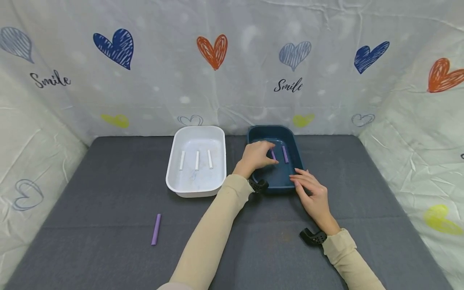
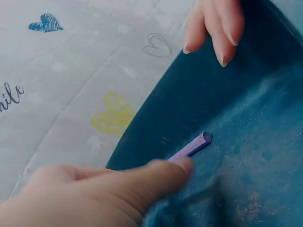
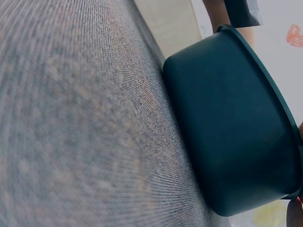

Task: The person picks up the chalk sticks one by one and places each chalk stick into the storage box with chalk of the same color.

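Note:
My left hand (image 1: 258, 156) reaches into a dark blue tub (image 1: 270, 187) and pinches a purple chalk stick (image 1: 273, 154) between thumb and fingers. A second purple chalk stick (image 1: 285, 154) lies to its right on the tub floor. Seen from the left wrist, the left thumb (image 2: 170, 177) covers part of a purple stick; the other fingers are mostly hidden. My right hand (image 1: 314, 197) holds the tub's front right corner, its fingertips (image 2: 226, 54) reaching over the rim. In the right wrist view, the tub (image 3: 232, 123) shows its outer wall, with only bits of fingers at the edge.
Left of the dark blue tub stands a white tub (image 1: 195, 186) with three white chalk sticks (image 1: 197, 160) laid side by side. Another purple chalk stick (image 1: 156, 229) lies on the grey cloth (image 1: 108, 201) at front left. A heart-printed curtain (image 1: 246, 96) rises behind the table.

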A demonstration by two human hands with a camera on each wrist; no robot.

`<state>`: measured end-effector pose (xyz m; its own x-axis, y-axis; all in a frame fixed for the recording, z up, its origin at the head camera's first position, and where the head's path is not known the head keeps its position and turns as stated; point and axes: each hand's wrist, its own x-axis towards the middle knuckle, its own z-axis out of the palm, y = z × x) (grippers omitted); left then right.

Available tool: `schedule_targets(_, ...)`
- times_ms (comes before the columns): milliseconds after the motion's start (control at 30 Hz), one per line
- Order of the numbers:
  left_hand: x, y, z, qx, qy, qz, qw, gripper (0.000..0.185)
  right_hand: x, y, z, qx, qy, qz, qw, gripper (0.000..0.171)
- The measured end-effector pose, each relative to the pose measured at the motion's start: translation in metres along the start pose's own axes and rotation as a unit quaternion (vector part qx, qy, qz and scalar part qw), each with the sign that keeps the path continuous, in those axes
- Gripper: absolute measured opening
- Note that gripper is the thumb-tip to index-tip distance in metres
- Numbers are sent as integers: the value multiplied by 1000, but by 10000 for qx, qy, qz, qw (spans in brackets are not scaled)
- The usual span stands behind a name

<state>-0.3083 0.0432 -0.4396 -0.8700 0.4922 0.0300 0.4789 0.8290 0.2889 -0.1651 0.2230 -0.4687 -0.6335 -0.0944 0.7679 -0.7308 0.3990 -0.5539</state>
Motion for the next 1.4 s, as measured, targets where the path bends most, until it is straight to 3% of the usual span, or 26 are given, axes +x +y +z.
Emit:
schedule_targets(200, 1, 3, 2, 750, -430, 150, 9961, 61, -1, 0, 0, 11, 12, -7, 10000, 23)
schedule_targets(400, 2, 4, 2, 1093, -604, 46, 9922, 60, -1, 1, 1, 11, -13, 6, 10000, 22)
schedule_targets(1100, 3, 8, 2, 1306, -569, -91, 9898, 56, -2, 2, 0, 5, -21, 3, 10000, 22)
schedule_targets(1300, 2, 8, 2, 1233, -519, -124, 9909, 53, -7, 12, 1, 13, -6, 4, 10000, 24)
schedule_targets(1400, 3, 8, 2, 1221, -498, -141, 9912, 53, -2, 4, 0, 15, 17, -19, 10000, 22)
